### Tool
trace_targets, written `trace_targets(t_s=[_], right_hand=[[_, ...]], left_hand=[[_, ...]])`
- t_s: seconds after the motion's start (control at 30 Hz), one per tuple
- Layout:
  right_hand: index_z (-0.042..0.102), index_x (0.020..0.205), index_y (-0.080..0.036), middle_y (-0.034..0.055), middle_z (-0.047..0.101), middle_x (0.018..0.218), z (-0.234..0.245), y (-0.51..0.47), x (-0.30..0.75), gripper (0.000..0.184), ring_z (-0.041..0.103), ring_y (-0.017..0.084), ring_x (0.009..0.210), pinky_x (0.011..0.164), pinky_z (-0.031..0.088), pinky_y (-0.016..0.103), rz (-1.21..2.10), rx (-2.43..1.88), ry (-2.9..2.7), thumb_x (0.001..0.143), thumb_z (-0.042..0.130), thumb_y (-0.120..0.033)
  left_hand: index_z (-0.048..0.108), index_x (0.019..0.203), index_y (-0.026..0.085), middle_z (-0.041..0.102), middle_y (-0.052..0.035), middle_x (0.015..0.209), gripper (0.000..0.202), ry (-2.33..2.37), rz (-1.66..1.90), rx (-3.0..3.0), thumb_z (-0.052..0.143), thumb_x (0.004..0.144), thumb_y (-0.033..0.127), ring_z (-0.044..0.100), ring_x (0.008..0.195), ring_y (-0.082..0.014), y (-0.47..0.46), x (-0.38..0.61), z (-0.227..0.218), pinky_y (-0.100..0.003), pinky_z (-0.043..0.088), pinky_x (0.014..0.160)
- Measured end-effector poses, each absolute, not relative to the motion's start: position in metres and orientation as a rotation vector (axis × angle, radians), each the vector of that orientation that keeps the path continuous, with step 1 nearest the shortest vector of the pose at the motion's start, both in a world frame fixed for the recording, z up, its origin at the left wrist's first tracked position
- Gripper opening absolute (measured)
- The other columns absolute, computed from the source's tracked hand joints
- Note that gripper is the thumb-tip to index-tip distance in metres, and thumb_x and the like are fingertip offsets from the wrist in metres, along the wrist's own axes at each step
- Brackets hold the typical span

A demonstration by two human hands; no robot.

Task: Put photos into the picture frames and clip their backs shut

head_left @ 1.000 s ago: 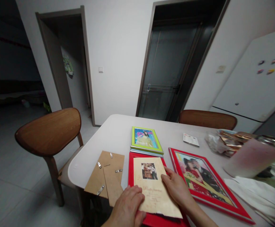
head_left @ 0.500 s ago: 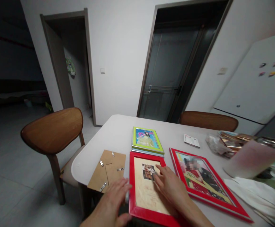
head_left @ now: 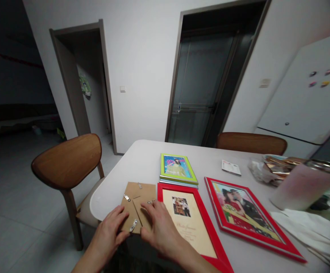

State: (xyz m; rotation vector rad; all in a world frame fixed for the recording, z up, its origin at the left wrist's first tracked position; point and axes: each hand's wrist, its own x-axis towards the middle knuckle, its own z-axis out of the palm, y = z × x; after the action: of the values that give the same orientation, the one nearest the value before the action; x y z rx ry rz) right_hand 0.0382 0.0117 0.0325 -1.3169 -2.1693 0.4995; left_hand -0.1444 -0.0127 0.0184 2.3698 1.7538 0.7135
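Observation:
A brown picture-frame backing board [head_left: 146,192] with small metal clips lies at the near left part of the table. My left hand [head_left: 111,226] grips its lower left edge, fingers on top and thumb at the near edge. On the board's right side, my right hand [head_left: 161,224] holds it with bent fingers, the thumb along the near edge. Just right of it lies a red picture frame [head_left: 201,212] with a cream insert bearing a small photo and print; my right wrist and forearm cover part of it.
Beyond stands a stack of frames topped by a lime-green frame [head_left: 193,176]. A second red frame [head_left: 250,233] holds a couple's photo. Rightward are a small white card [head_left: 231,167], a pink-white container [head_left: 298,185] and white cloth [head_left: 309,229]. Wooden chairs [head_left: 71,161] flank the white table [head_left: 142,159].
My right hand has left the red frame's insert and moved left onto the backing board. My left hand has shifted left from the frame's edge to the board. The view has turned slightly.

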Motion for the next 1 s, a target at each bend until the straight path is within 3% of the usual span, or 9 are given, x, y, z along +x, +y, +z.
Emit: trace_targets(t_s=[0.17,0.43,0.77,0.9,1.0], right_hand=[[0.054,0.098,-0.020,0.0067,0.049,0.100,0.043,-0.008,0.114,0.040,0.045,0.020,0.096,0.085,0.036,0.033,0.549,-1.332,-2.152,0.059,0.048,-0.016],[0.058,0.098,-0.019,0.0095,0.051,0.106,0.016,-0.012,0.179,0.038,0.046,0.022,0.100,0.089,0.034,0.036,0.454,-1.536,-2.127,0.061,0.048,-0.021],[0.059,0.099,-0.021,0.0087,0.053,0.104,-0.002,-0.005,0.179,0.034,0.047,0.022,0.098,0.085,0.036,0.038,0.253,-1.572,-2.165,0.069,0.048,-0.029],[0.058,0.100,-0.019,0.0102,0.052,0.103,0.007,0.005,0.183,0.033,0.047,0.022,0.095,0.083,0.037,0.036,0.136,-1.614,-2.174,0.076,0.040,-0.032],[0.056,0.102,-0.020,0.0110,0.051,0.103,0.012,0.013,0.184,0.033,0.047,0.024,0.092,0.078,0.037,0.039,-0.033,-1.757,-2.166,0.078,0.038,-0.033]], left_hand=[[0.054,0.104,0.016,0.051,-0.0124,0.117,0.039,1.450,0.734,2.459,0.064,0.065,0.021,0.046,0.108,-0.0248,-0.022,-0.090,0.029,-0.037,0.040,0.091],[0.054,0.101,0.015,0.051,-0.0119,0.117,0.040,1.325,0.542,2.419,0.066,0.063,0.017,0.046,0.108,-0.0246,-0.012,-0.028,0.022,-0.038,0.038,0.092],[0.053,0.105,0.020,0.048,-0.0079,0.121,0.029,1.301,0.419,2.414,0.050,0.076,0.026,0.037,0.116,-0.0242,-0.015,-0.032,0.026,-0.049,0.024,0.096],[0.050,0.107,0.017,0.044,-0.0114,0.124,0.049,1.212,0.456,2.426,0.062,0.065,0.039,0.035,0.117,-0.0263,-0.018,-0.028,0.023,-0.048,0.020,0.098],[0.052,0.102,0.017,0.046,-0.0107,0.122,0.048,1.193,0.481,2.438,0.066,0.062,0.039,0.039,0.114,-0.0255,-0.017,-0.024,0.017,-0.048,0.020,0.099]])
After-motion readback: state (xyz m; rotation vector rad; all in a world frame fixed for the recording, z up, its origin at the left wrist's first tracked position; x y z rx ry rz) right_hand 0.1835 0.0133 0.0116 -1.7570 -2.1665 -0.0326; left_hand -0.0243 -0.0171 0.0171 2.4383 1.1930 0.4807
